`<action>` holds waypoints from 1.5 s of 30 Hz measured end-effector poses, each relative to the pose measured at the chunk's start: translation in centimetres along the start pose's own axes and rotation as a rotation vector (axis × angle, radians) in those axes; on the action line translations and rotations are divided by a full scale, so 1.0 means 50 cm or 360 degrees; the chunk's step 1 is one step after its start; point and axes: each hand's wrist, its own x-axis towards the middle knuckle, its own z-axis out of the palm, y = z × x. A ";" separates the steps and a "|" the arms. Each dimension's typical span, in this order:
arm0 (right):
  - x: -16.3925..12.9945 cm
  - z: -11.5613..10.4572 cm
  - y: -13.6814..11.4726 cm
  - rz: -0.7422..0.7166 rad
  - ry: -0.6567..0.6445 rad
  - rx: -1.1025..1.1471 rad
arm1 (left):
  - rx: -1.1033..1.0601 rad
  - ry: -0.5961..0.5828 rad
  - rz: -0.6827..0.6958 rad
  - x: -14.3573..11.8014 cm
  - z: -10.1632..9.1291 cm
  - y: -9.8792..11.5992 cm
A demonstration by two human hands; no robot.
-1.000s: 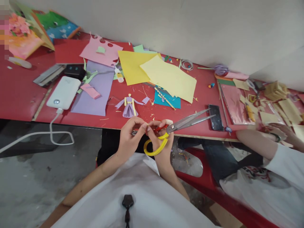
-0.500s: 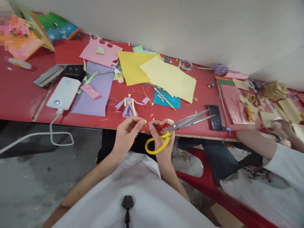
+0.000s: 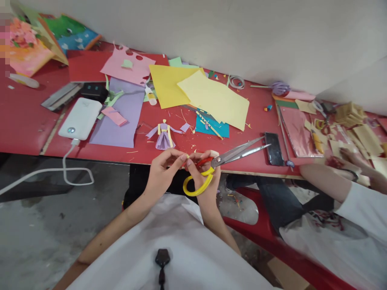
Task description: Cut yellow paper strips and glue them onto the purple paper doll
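Note:
At the table's front edge my left hand (image 3: pixel 165 167) pinches a tiny yellow paper piece (image 3: pixel 188 156) between thumb and forefinger. My right hand (image 3: pixel 208 175) meets it there, its thumb close to the same piece. Hooked in my right hand are scissors (image 3: pixel 218 162) with yellow and red handles, their blades slightly apart and pointing right. Just beyond my left hand lies a paper doll (image 3: pixel 164 135) with a pleated purple skirt, purple sleeves and yellow strips. Small paper scraps (image 3: pixel 193 141) are scattered beside it.
Yellow sheets (image 3: pixel 217 98), a purple sheet (image 3: pixel 117 129) and a glue bottle (image 3: pixel 150 96) lie farther back. On the left is a white power bank (image 3: pixel 81 119) with a cable. A phone (image 3: pixel 274 149) lies right of the scissor tips. A co-worker's arm (image 3: pixel 326 181) rests at the right.
My hands have come together, so the thumbs now nearly touch at the small yellow piece. The scissors have shifted slightly left with my right hand.

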 end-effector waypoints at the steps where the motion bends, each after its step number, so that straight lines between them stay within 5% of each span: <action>1: 0.000 0.000 0.000 -0.0009 0.0000 0.0000 | 0.0008 -0.0005 0.0007 -0.001 0.000 0.000; 8: -0.014 0.011 -0.012 0.0023 0.0023 0.0058 | 0.0083 0.0211 0.0186 -0.023 0.018 -0.015; 16: 0.002 0.002 0.004 0.0039 0.0168 0.0031 | -0.0140 0.0574 0.0661 -0.015 0.016 -0.018; 23: 0.010 0.004 0.005 0.0076 0.0059 0.0099 | -0.0230 0.0238 0.0098 0.008 0.005 -0.019; 29: 0.012 0.006 0.020 0.0072 0.0044 0.0190 | -0.0181 0.0131 -0.0107 0.009 0.005 -0.022; 38: 0.021 -0.002 0.043 0.0085 0.0120 0.0160 | 0.0141 0.0025 -0.0056 0.015 -0.007 -0.029; 45: 0.029 -0.009 0.048 0.0214 0.0034 0.0227 | 0.0525 -0.0140 0.0272 0.023 -0.028 -0.030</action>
